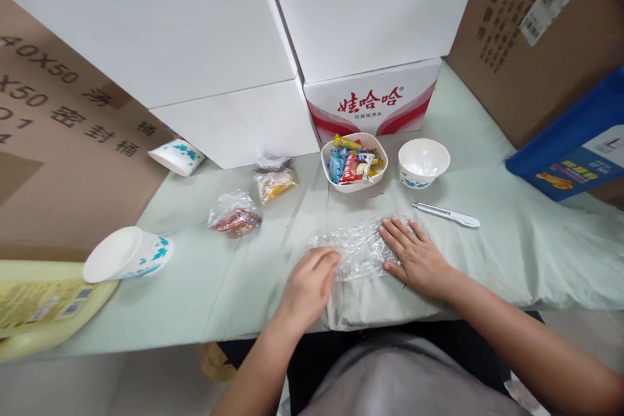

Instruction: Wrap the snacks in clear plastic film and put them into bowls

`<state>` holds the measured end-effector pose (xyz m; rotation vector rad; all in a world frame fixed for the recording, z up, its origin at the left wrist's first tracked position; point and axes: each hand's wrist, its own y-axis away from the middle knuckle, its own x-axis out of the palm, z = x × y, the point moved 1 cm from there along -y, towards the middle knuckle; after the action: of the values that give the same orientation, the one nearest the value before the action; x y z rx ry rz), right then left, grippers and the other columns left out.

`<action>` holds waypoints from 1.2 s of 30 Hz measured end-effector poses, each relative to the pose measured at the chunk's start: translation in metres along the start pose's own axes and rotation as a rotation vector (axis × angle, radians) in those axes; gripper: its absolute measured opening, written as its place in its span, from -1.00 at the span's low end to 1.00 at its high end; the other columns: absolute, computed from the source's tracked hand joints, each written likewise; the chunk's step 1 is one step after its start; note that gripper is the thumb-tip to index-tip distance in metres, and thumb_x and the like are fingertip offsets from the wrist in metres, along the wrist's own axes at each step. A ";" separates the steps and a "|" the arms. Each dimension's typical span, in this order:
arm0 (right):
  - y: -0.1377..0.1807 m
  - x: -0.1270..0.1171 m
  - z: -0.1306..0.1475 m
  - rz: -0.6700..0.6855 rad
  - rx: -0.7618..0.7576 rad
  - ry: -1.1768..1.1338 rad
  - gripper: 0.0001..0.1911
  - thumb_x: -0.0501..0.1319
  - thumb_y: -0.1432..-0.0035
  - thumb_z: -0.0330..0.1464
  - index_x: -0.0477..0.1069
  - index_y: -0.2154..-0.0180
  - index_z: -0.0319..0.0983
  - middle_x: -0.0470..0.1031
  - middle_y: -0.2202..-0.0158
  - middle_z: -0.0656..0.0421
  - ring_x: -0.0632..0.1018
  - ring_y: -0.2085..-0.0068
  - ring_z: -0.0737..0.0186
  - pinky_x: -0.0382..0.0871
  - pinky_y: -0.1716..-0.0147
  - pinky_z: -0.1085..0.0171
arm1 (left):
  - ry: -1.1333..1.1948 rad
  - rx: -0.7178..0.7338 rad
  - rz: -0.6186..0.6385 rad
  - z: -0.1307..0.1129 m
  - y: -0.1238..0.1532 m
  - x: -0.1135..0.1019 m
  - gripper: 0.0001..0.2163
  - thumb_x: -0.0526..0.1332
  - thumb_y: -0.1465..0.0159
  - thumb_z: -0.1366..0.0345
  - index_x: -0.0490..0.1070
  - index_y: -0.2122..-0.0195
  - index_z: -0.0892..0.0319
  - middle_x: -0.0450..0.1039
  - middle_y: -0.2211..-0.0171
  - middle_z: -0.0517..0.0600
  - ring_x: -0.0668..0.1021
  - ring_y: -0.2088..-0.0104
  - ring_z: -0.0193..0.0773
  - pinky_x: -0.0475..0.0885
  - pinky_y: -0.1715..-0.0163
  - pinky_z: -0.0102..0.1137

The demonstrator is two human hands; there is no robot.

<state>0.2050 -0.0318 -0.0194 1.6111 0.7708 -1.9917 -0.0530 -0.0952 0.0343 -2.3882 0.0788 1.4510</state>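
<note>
A crinkled piece of clear plastic film (361, 250) lies flat near the front edge of the table. At its left end my left hand (312, 279) is closed, its fingers pinching the film. My right hand (414, 257) lies spread on the film's right part, palm down. Just beyond the right hand is a white utility knife (446, 214). Behind the film stands a white bowl of wrapped snacks (358, 168). To its right is a paper bowl (423, 162) with something clear inside, perhaps plastic.
Clear-wrapped snack bundles, one reddish (237, 221) and one yellow (277, 185), lie to the left. A paper bowl (146, 253) is tipped over near a yellow jug (43, 305). White boxes (373, 104) and a brown carton (526, 26) wall the back; a blue package (570, 149) leans right.
</note>
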 end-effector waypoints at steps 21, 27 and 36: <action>0.064 -0.034 -0.028 0.030 -0.137 -0.195 -0.50 0.17 -0.27 -0.16 0.32 -0.20 -0.14 0.29 -0.27 0.07 0.22 -0.31 -0.02 0.25 -0.21 -0.05 | -0.148 0.117 0.213 0.039 0.040 -0.026 -0.91 0.18 -0.28 0.31 0.48 0.31 0.11 0.50 0.32 0.01 0.52 0.17 -0.13 0.46 0.11 -0.20; 0.068 -0.040 -0.033 -0.077 -0.101 -0.238 -0.77 0.15 -0.30 -0.33 0.50 0.07 -0.12 0.51 -0.06 0.11 0.43 -0.15 0.05 0.40 -0.10 0.01 | -0.136 0.214 0.180 0.032 0.041 -0.019 -0.75 0.15 -0.27 0.37 0.47 0.04 0.12 0.48 -0.02 0.10 0.43 -0.14 -0.03 0.41 -0.09 -0.11; 0.046 -0.046 -0.034 -0.078 0.127 -0.301 -0.71 -0.04 -0.37 -0.31 0.43 0.12 -0.20 0.57 0.16 0.08 0.58 0.16 0.17 0.46 0.17 0.19 | 0.246 -0.186 0.064 0.041 0.011 -0.008 -0.81 0.04 -0.35 0.26 0.43 0.23 0.15 0.56 0.24 0.05 0.60 0.22 -0.23 0.50 0.18 -0.35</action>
<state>0.2697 -0.0421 0.0138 1.3183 0.6103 -2.3103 -0.0942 -0.0933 0.0218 -2.7309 0.0836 1.2317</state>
